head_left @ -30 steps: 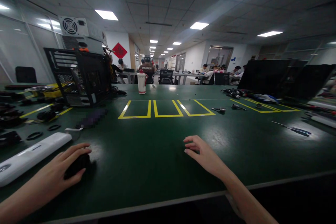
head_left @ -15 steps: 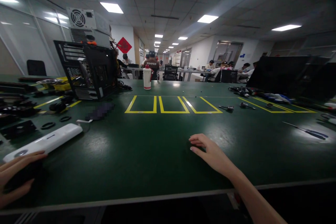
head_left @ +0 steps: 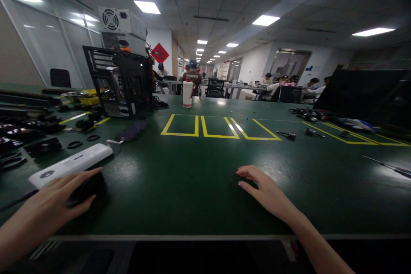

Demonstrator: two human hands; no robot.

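Observation:
My left hand (head_left: 61, 199) is wrapped over a dark object (head_left: 86, 187) at the left front of the green table (head_left: 180, 197); the palm hides part of it, and its kind is hard to make out. Just behind that hand lies a white power strip (head_left: 75, 163), with a black cable at its near end. On the right, my right hand (head_left: 263, 188) rests at the table, its fingers slightly curled and parted from the thumb, holding nothing.
An open black computer case (head_left: 128, 83) carries power supplies (head_left: 120, 23). Yellow tape rectangles (head_left: 221, 137) mark the table. Behind them stands a white bottle (head_left: 187, 94). Screwdrivers (head_left: 314, 132) and cables (head_left: 308, 114) lie right, black parts (head_left: 43, 146) left. People sit farther back.
My left hand has moved right and farther into view, with the dark object under it. The view has turned slightly left. My right hand looks nearly unchanged.

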